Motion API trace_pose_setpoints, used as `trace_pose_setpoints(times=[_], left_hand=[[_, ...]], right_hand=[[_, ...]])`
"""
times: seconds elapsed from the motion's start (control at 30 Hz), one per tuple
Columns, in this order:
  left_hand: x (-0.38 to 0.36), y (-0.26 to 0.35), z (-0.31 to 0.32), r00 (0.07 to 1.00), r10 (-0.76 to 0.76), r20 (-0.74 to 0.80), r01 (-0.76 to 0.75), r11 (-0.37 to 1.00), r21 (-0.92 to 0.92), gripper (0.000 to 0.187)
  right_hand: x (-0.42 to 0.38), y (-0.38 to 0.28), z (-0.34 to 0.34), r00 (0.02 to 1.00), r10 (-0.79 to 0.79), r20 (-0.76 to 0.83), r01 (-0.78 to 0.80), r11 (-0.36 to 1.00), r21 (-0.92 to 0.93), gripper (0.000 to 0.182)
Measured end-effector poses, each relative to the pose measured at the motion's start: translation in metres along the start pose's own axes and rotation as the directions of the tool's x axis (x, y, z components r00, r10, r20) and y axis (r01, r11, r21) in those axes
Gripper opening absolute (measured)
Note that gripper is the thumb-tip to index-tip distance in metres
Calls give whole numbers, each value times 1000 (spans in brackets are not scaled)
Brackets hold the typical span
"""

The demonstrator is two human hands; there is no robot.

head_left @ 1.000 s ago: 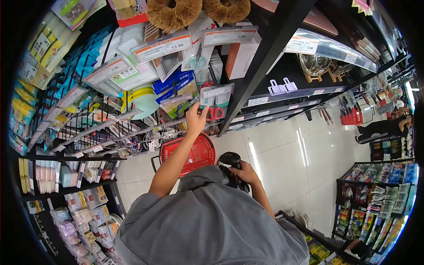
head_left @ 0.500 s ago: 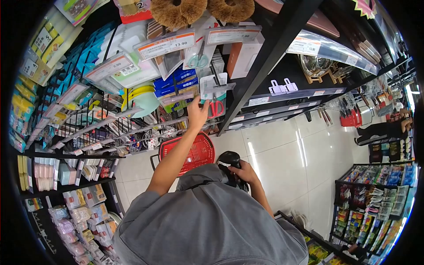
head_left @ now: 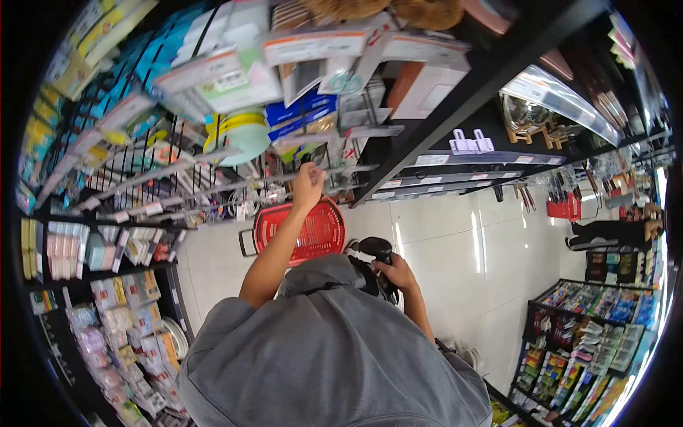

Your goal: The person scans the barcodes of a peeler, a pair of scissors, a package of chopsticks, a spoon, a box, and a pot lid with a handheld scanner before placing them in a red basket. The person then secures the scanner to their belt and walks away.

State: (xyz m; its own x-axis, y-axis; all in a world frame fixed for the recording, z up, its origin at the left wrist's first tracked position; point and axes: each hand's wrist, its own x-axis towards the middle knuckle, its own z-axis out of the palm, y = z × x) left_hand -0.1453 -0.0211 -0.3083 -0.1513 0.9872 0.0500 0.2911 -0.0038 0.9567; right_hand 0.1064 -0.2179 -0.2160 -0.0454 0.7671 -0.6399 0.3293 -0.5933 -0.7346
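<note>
My left hand [head_left: 309, 186] is raised to the hanging rack with its fingers curled in, close to a small dark item [head_left: 306, 158] at the fingertips. I cannot tell what, if anything, it holds. Just above hang blue packs [head_left: 302, 114] on hooks, with a pale green round item [head_left: 247, 142] to their left. Turquoise-handled scissors [head_left: 346, 82] hang higher up on a card. Low in front of my body, my right hand [head_left: 398, 273] is wrapped round a black object with a rounded head [head_left: 376, 248].
A red shopping basket [head_left: 265, 226] stands on the floor below my left arm. A black shelf post [head_left: 491, 82] slants beside the rack, with a white double-hook item [head_left: 471, 141] on the shelf beyond. A person [head_left: 612, 233] in dark clothes is farther along the aisle.
My left hand has moved down and slightly left, away from the red-handled scissors it was beside. The view has shifted and the rack is blurred. My right hand keeps its hold.
</note>
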Motion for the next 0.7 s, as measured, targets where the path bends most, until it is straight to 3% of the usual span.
trace_pose_setpoints(times=[0.03, 0.07, 0.1, 0.17, 0.2, 0.27, 0.3, 0.33, 0.37, 0.4, 0.43, 0.5, 0.53, 0.6, 0.63, 0.7], left_hand=[[-15, -14, -14, 996, -45, 74, 44, 999, 20, 35], [-32, -28, -28, 980, -100, 169, 115, 990, -85, 31], [-53, -38, -44, 981, -140, 138, 152, 985, -83, 31], [-92, -55, -78, 918, -208, 338, 105, 948, 299, 29], [-114, -77, -91, 903, -242, 354, 67, 895, 441, 29], [-165, -125, -118, 823, -398, 404, 221, 881, 419, 32], [-184, -140, -130, 717, -487, 499, 220, 837, 501, 39], [-203, -118, -148, 668, -518, 534, 312, 846, 432, 49], [-223, -150, -149, 537, -612, 581, 516, 783, 347, 55], [-241, -145, -158, 668, -476, 572, 292, 875, 387, 52], [-245, -125, -167, 606, -584, 540, 499, 808, 313, 55], [-245, -81, -182, 555, -688, 468, 647, 711, 276, 71], [-246, -84, -186, 563, -692, 451, 658, 706, 262, 71], [-246, -91, -196, 542, -712, 446, 509, 700, 501, 74], [-242, -80, -202, 547, -713, 438, 518, 700, 492, 74], [-237, -61, -216, 438, -749, 497, 415, 659, 627, 76]], right_hand=[[1, 4, 1, 999, 19, -47, -19, 1000, -9, 27], [5, 14, 0, 998, 7, -58, -8, 1000, -13, 28], [20, 45, 0, 999, 14, -52, -12, 999, 43, 28], [10, 34, -2, 987, 154, -53, -154, 988, 15, 26], [11, 39, -2, 983, 180, -39, -180, 984, 19, 26], [8, 50, 0, 968, 251, -13, -251, 968, 33, 25], [11, 63, 2, 960, 280, 4, -280, 960, 21, 25], [11, 71, 6, 951, 308, -13, -309, 951, -18, 27], [10, 76, 11, 962, 269, -37, -272, 958, -88, 28], [18, 97, 14, 965, 254, -70, -263, 945, -193, 29], [4, 67, 22, 962, 272, -33, -273, 939, -209, 31], [15, 101, 32, 998, 59, -9, -59, 948, -314, 33], [19, 101, 36, 999, 51, 10, -45, 943, -329, 33], [27, 100, 47, 954, 300, -31, -300, 935, -191, 37], [28, 98, 52, 955, 294, -24, -293, 934, -204, 37], [32, 91, 62, 944, 326, -53, -330, 919, -216, 39]])
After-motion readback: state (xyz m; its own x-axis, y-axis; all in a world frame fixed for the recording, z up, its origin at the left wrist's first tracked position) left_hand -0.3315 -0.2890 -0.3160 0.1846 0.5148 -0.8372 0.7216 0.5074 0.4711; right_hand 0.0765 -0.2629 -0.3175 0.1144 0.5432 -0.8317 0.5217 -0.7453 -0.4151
